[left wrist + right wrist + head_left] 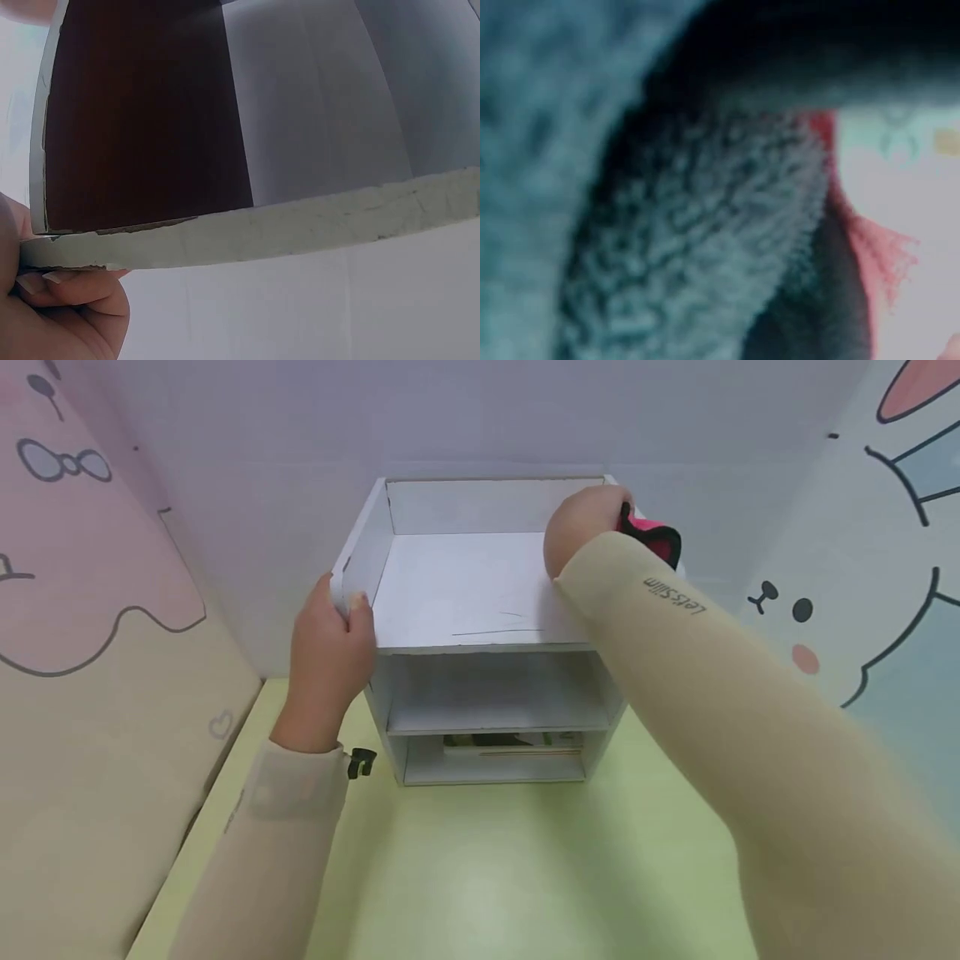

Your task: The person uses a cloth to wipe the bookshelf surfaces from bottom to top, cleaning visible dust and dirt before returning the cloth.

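A white shelf unit (pixel 457 585) stands on the light green table, its top a shallow tray with raised sides. My left hand (pixel 332 639) grips the front of the left side panel (pixel 367 539), thumb on the inner side. In the left wrist view, curled fingers (pixel 67 296) meet the worn edge of a white board (pixel 300 229). My right hand (pixel 588 522) bends over the top right side, its fingers hidden. Beside it is a pink, black-edged fabric item (pixel 652 537) of unclear kind. Blurred dark fuzzy fabric (pixel 690 225) with pink edging (pixel 862 247) fills much of the right wrist view.
Something flat, perhaps a book (pixel 517 742), lies in the lowest compartment. The green tabletop (pixel 480 877) extends in front of the unit. Walls with cartoon drawings rise at left and right, and a plain pale wall (pixel 480 418) stands close behind.
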`<control>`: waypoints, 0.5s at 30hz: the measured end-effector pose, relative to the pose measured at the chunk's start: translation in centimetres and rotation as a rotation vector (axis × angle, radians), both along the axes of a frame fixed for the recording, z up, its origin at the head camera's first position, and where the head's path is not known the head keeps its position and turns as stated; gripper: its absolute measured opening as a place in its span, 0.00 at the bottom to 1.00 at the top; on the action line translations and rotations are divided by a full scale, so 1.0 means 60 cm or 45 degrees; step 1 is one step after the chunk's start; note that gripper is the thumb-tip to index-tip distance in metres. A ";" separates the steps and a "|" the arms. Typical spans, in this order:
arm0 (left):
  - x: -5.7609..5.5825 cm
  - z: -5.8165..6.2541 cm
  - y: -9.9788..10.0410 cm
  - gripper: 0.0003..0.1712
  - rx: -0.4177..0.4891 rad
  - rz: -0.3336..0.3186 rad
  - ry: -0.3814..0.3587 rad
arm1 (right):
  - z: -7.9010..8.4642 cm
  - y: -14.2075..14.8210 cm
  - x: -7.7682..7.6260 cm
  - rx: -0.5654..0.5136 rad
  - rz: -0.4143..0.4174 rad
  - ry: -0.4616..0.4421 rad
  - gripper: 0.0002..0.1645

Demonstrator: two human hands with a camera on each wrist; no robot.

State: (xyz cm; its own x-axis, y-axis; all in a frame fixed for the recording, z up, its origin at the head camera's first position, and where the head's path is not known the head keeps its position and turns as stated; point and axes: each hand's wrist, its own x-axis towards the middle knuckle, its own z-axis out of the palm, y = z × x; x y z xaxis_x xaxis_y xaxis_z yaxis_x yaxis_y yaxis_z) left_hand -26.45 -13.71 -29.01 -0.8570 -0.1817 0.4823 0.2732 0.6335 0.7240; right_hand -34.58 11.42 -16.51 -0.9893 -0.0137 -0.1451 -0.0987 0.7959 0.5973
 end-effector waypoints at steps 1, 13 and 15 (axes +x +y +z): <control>0.001 0.000 -0.002 0.31 0.002 -0.001 0.006 | 0.001 -0.003 -0.001 0.000 -0.015 0.001 0.17; -0.003 -0.001 -0.003 0.31 -0.011 -0.029 0.036 | -0.017 0.001 -0.017 0.057 0.021 0.048 0.22; -0.003 -0.002 -0.004 0.31 -0.016 -0.027 0.038 | -0.020 0.000 -0.014 0.089 0.026 0.033 0.22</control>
State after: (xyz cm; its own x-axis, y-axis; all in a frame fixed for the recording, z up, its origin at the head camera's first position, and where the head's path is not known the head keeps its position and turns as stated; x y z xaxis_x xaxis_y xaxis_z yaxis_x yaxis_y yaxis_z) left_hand -26.64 -13.92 -29.12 -0.8456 -0.1576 0.5100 0.3081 0.6361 0.7074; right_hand -35.43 11.41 -17.71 -0.9924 -0.0250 -0.1206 -0.0984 0.7501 0.6540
